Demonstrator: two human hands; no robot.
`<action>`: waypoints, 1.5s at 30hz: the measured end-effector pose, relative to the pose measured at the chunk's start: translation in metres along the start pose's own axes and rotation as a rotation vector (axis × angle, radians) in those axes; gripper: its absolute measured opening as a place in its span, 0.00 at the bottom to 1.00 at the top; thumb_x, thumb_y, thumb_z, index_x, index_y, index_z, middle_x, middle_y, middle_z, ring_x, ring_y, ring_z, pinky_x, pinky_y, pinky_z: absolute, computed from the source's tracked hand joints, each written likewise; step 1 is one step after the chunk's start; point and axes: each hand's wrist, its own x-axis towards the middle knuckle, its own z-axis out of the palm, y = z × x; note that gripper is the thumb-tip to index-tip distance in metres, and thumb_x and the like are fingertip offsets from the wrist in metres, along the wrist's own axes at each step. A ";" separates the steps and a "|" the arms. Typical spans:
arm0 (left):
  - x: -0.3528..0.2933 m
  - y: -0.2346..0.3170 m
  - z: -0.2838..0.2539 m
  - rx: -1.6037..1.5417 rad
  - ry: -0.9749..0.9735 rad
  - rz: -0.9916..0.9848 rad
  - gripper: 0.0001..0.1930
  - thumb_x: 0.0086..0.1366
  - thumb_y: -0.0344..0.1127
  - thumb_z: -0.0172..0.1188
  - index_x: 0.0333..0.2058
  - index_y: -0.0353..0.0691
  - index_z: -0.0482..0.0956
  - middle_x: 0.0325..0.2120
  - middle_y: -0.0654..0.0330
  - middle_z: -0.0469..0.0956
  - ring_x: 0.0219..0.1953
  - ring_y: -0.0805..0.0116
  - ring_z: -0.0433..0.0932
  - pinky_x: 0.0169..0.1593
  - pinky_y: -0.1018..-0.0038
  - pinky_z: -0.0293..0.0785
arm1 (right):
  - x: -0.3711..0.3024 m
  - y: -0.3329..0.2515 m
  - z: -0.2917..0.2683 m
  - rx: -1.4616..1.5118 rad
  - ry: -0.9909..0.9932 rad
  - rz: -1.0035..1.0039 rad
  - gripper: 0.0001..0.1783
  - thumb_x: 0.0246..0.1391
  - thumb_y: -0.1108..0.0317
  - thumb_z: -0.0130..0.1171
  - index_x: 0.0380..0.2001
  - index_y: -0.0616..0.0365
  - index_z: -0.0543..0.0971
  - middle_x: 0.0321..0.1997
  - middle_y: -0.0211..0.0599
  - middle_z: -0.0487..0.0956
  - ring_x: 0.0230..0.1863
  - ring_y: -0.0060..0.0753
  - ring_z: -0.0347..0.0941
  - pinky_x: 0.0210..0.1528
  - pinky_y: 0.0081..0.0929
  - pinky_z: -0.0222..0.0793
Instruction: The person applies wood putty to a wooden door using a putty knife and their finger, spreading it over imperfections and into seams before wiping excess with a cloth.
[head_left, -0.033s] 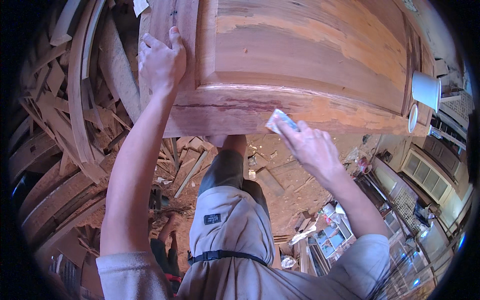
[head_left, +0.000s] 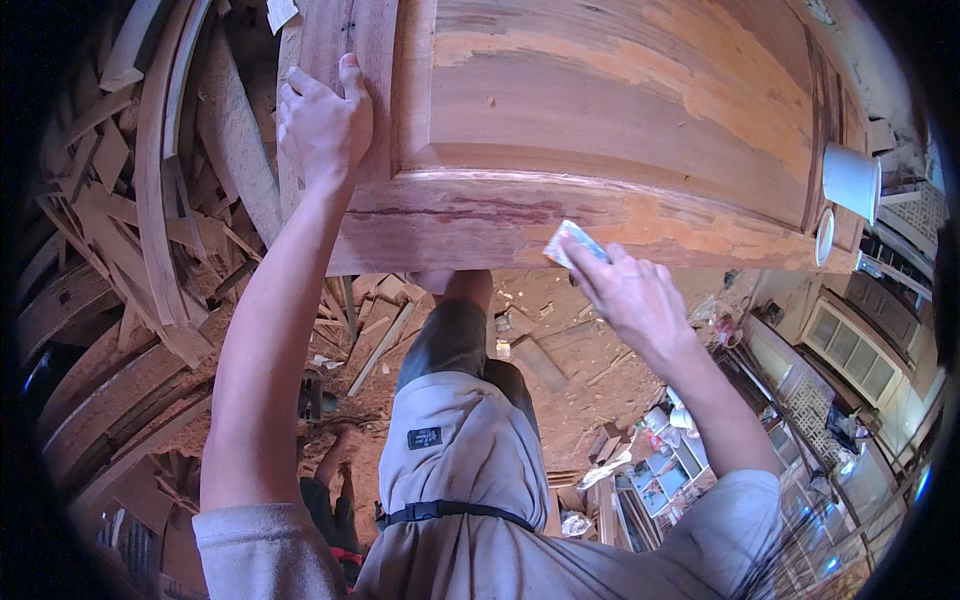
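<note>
A panelled wooden door (head_left: 600,110) lies in front of me, with orange-tan filler smeared along its panel and near rail. At its left end, my left hand (head_left: 325,125) grips the edge, thumb on the face and fingers bent over the side. My right hand (head_left: 635,300) pinches a small flat rectangular card (head_left: 574,244), whitish-blue with an orange-stained edge. That card meets the near rail at the door's front edge, right of a dark reddish crack (head_left: 450,212) in the wood.
A white tub (head_left: 850,182) stands at the door's right end, beside a round white lid (head_left: 824,237). Scrap boards (head_left: 160,170) are heaped on the left. Offcuts (head_left: 540,362) litter the dirt floor below. Another person's legs (head_left: 335,470) show at lower left.
My right hand and the card have shifted slightly to the right along the near rail. My left hand keeps its place.
</note>
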 end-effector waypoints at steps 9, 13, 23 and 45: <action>-0.002 0.001 0.003 0.019 0.059 0.011 0.39 0.68 0.61 0.44 0.56 0.24 0.64 0.52 0.36 0.71 0.54 0.41 0.72 0.56 0.54 0.67 | -0.023 0.010 0.023 0.483 0.306 0.195 0.22 0.62 0.63 0.54 0.59 0.52 0.73 0.31 0.50 0.78 0.34 0.54 0.77 0.38 0.47 0.72; 0.001 -0.002 0.001 0.001 0.057 0.013 0.39 0.68 0.61 0.44 0.57 0.23 0.63 0.52 0.36 0.71 0.54 0.41 0.72 0.56 0.54 0.67 | -0.005 -0.043 0.072 0.716 0.609 0.289 0.24 0.64 0.64 0.52 0.63 0.51 0.69 0.34 0.54 0.77 0.34 0.57 0.75 0.38 0.48 0.71; 0.000 -0.007 0.006 0.045 0.095 0.033 0.38 0.68 0.60 0.44 0.56 0.23 0.64 0.51 0.35 0.71 0.54 0.41 0.72 0.56 0.54 0.68 | 0.006 -0.063 0.070 0.657 0.558 0.333 0.26 0.65 0.65 0.51 0.65 0.52 0.65 0.40 0.57 0.77 0.36 0.61 0.75 0.37 0.49 0.71; 0.000 -0.001 0.001 0.024 0.063 0.028 0.37 0.67 0.61 0.45 0.55 0.25 0.66 0.51 0.38 0.72 0.54 0.43 0.72 0.56 0.55 0.68 | 0.006 -0.081 0.043 0.662 0.423 0.200 0.25 0.64 0.60 0.50 0.65 0.42 0.66 0.29 0.48 0.74 0.30 0.57 0.77 0.30 0.49 0.73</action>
